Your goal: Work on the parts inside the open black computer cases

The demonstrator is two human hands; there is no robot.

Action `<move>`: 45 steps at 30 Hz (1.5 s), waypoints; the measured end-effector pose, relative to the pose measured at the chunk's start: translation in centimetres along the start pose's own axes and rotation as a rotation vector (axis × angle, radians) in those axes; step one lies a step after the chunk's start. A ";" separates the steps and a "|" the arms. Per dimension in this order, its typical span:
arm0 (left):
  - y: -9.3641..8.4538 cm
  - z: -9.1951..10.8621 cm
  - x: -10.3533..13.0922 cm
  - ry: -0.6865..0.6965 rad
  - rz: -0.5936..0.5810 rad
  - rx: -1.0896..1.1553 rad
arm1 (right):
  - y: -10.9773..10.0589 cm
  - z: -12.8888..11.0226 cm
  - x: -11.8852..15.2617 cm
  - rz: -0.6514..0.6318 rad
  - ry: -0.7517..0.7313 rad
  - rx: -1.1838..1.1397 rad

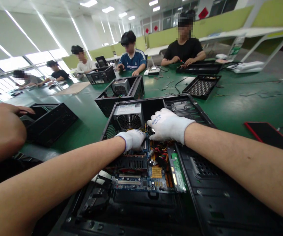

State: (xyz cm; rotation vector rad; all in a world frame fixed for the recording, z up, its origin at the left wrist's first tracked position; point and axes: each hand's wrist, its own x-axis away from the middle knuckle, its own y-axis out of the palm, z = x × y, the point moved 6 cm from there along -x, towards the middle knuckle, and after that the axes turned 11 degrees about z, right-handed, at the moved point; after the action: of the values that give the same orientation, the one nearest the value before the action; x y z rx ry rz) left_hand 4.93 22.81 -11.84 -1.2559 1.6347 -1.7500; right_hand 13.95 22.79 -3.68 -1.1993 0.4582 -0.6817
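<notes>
An open black computer case (190, 183) lies on its side in front of me, with a blue motherboard (131, 183) inside. My left hand (134, 139), in a white glove, reaches down beside the cooling fan area of the board. Its fingers are bent together and the tips are hidden. My right hand (168, 126), also gloved, is closed at the other side of that spot, fingers curled and thumb below; what it grips is hidden. Near them sit a power supply (129, 116), a graphics card (129, 163), bundled wires (160, 152) and a green circuit board (177, 172).
Other open computer cases (118, 90) stand on the green table (239, 101). At the left, a co-worker's arm (5, 131) reaches over a black case (55, 123). Several people sit opposite. A red-edged black panel (269, 134) lies at right.
</notes>
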 end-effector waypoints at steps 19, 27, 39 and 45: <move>0.0 -0.3 0.1 -0.012 0.011 0.023 | -0.1 0.1 0.2 0.015 0.009 -0.018; 0.2 -0.2 -0.1 0.017 0.018 0.019 | 0.0 0.1 0.1 0.005 0.006 -0.013; 0.3 -0.4 -0.2 0.001 0.014 0.043 | -0.1 0.1 0.1 -0.004 -0.009 -0.019; 0.3 -0.3 0.0 -0.005 0.011 0.048 | -0.1 0.2 0.2 0.017 -0.014 -0.021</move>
State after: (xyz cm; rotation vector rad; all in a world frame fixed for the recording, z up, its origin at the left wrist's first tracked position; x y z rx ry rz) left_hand 4.63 22.92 -12.15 -1.2266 1.5836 -1.7675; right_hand 14.18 22.73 -3.53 -1.2184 0.4645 -0.6549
